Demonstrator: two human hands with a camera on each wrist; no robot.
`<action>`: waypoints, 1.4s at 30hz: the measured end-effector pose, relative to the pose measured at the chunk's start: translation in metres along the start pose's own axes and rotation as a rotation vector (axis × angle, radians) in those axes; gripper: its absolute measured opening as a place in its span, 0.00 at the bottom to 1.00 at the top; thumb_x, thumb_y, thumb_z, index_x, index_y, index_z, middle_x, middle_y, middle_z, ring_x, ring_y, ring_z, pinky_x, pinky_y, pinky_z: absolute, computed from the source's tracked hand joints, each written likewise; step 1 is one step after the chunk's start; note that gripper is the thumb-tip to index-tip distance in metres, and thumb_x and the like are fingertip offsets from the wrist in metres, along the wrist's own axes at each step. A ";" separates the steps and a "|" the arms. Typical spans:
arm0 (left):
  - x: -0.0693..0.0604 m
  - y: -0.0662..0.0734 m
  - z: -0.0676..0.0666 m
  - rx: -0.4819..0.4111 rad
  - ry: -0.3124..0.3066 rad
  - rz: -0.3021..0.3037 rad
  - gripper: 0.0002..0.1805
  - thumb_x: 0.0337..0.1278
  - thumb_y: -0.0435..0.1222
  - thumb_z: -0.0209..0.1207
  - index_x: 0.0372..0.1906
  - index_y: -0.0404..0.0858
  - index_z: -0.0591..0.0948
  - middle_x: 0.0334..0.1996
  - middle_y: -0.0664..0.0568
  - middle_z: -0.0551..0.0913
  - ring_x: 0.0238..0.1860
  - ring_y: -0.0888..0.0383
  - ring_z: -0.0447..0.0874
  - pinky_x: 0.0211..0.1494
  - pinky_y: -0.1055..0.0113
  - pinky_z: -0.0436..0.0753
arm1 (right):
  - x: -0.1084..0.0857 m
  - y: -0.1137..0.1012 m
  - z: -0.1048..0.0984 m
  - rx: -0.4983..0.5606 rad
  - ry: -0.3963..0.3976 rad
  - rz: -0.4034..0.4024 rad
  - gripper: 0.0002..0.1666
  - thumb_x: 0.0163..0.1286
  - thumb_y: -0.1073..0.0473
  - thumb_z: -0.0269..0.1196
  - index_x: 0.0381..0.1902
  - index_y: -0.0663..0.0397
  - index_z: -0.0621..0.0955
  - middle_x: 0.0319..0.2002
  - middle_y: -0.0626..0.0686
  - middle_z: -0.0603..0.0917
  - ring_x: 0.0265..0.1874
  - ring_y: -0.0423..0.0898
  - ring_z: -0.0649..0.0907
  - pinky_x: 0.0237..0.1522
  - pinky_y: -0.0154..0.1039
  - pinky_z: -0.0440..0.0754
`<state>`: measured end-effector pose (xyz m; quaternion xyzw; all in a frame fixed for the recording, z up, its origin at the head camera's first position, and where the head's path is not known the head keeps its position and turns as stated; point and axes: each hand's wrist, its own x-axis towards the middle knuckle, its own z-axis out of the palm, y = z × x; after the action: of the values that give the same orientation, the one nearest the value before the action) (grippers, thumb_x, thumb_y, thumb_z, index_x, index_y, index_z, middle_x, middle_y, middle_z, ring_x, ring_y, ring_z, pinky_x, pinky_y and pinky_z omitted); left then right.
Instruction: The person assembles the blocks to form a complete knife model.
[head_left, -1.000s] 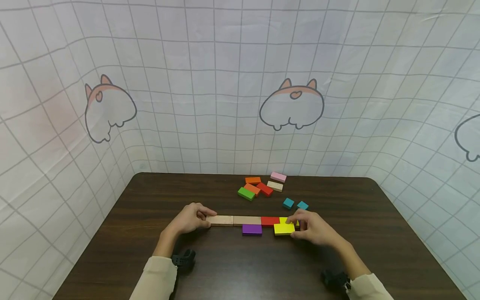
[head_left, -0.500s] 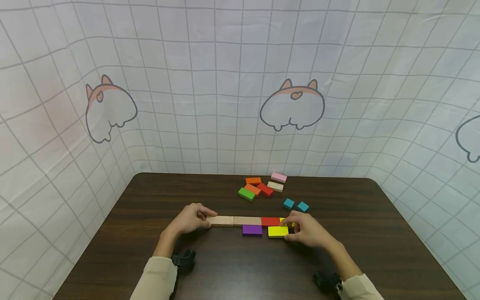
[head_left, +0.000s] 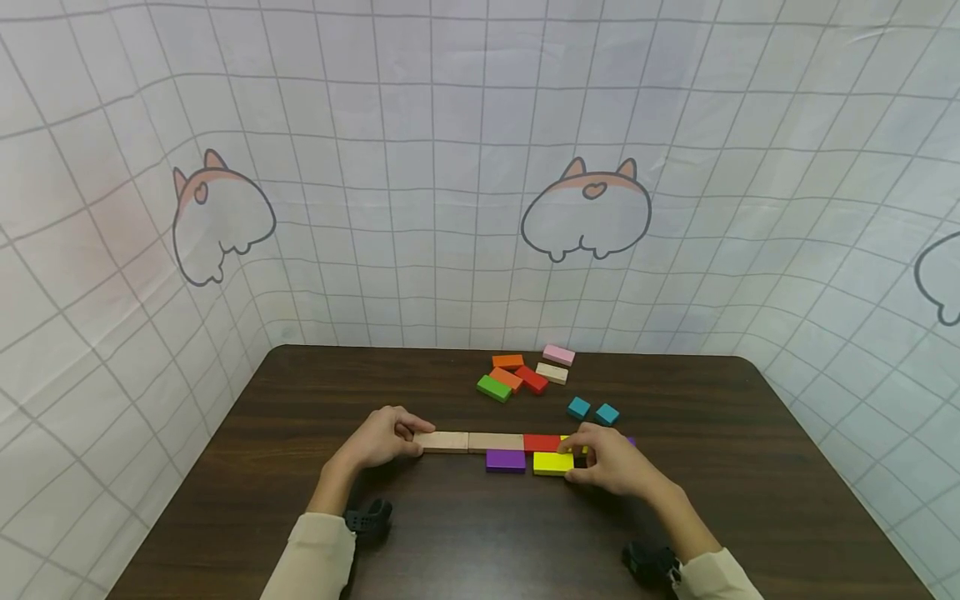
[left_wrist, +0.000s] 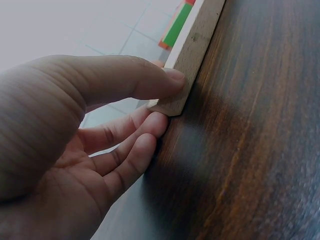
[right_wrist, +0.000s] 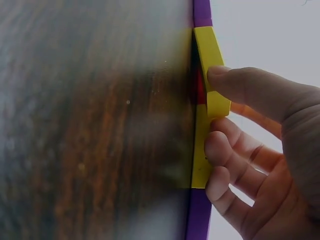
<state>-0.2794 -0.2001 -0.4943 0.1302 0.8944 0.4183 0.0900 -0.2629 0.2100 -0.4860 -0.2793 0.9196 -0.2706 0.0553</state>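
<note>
My left hand (head_left: 384, 437) grips the left end of a plain wooden block (head_left: 442, 442); its thumb lies on the block's side in the left wrist view (left_wrist: 187, 60). A second wooden block (head_left: 495, 442), a red block (head_left: 542, 442) and a yellow block (right_wrist: 200, 150) continue the row, with a purple block (right_wrist: 199, 215) beyond. My right hand (head_left: 611, 460) pinches another yellow block (head_left: 553, 464) on the near side of the row, slightly tilted in the right wrist view (right_wrist: 211, 55). To its left a purple block (head_left: 506, 461) lies against the row's near side.
Behind the row lie two small blue blocks (head_left: 578, 407). Farther back are a green block (head_left: 495, 388), orange blocks (head_left: 507, 362), a red block (head_left: 532, 380), a pale block (head_left: 552, 373) and a pink block (head_left: 558, 355). A patterned curtain (head_left: 420, 208) surrounds the dark table (head_left: 480, 533).
My right hand has moved left with the pinched yellow block, nearer the front purple block, and the purple block at the row's right end shows beyond it. My left hand has stayed in place.
</note>
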 end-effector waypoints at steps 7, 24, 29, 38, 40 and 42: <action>-0.001 0.000 -0.001 -0.001 -0.001 0.010 0.16 0.55 0.29 0.71 0.49 0.44 0.91 0.40 0.49 0.81 0.36 0.56 0.76 0.37 0.64 0.78 | -0.001 -0.002 0.001 0.009 -0.001 -0.007 0.19 0.63 0.55 0.74 0.51 0.49 0.86 0.32 0.43 0.79 0.26 0.37 0.74 0.29 0.31 0.76; 0.000 0.000 0.000 0.001 -0.002 0.005 0.16 0.56 0.28 0.71 0.49 0.44 0.91 0.39 0.49 0.80 0.36 0.55 0.76 0.38 0.63 0.78 | 0.003 -0.003 0.002 0.045 -0.020 0.015 0.12 0.65 0.56 0.73 0.46 0.47 0.87 0.28 0.41 0.81 0.24 0.36 0.76 0.29 0.32 0.77; 0.000 0.000 0.000 0.007 0.000 -0.002 0.16 0.56 0.29 0.71 0.49 0.46 0.91 0.40 0.49 0.80 0.36 0.56 0.76 0.38 0.63 0.78 | 0.006 -0.004 0.004 0.046 -0.020 0.017 0.11 0.65 0.57 0.73 0.45 0.47 0.87 0.28 0.41 0.81 0.24 0.36 0.76 0.29 0.32 0.77; -0.001 0.001 0.000 0.000 0.000 -0.014 0.16 0.56 0.28 0.71 0.48 0.45 0.91 0.39 0.49 0.80 0.35 0.56 0.76 0.36 0.65 0.78 | 0.010 -0.004 0.005 0.051 -0.030 0.026 0.10 0.65 0.56 0.73 0.45 0.46 0.86 0.28 0.41 0.80 0.24 0.37 0.76 0.30 0.32 0.77; -0.001 0.001 0.000 -0.001 0.000 -0.014 0.16 0.56 0.28 0.71 0.48 0.45 0.91 0.39 0.49 0.80 0.35 0.56 0.76 0.36 0.65 0.77 | 0.010 -0.004 0.006 0.049 -0.032 0.026 0.11 0.65 0.56 0.73 0.45 0.45 0.86 0.28 0.41 0.80 0.24 0.37 0.76 0.30 0.32 0.77; -0.001 0.001 0.000 -0.002 0.001 -0.014 0.16 0.56 0.28 0.71 0.48 0.45 0.91 0.39 0.49 0.80 0.35 0.56 0.76 0.36 0.65 0.77 | 0.011 -0.005 0.006 0.045 -0.034 0.025 0.11 0.65 0.56 0.73 0.45 0.45 0.87 0.28 0.41 0.80 0.25 0.37 0.76 0.30 0.32 0.77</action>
<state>-0.2786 -0.2001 -0.4935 0.1236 0.8949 0.4186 0.0928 -0.2683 0.1982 -0.4877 -0.2709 0.9158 -0.2855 0.0806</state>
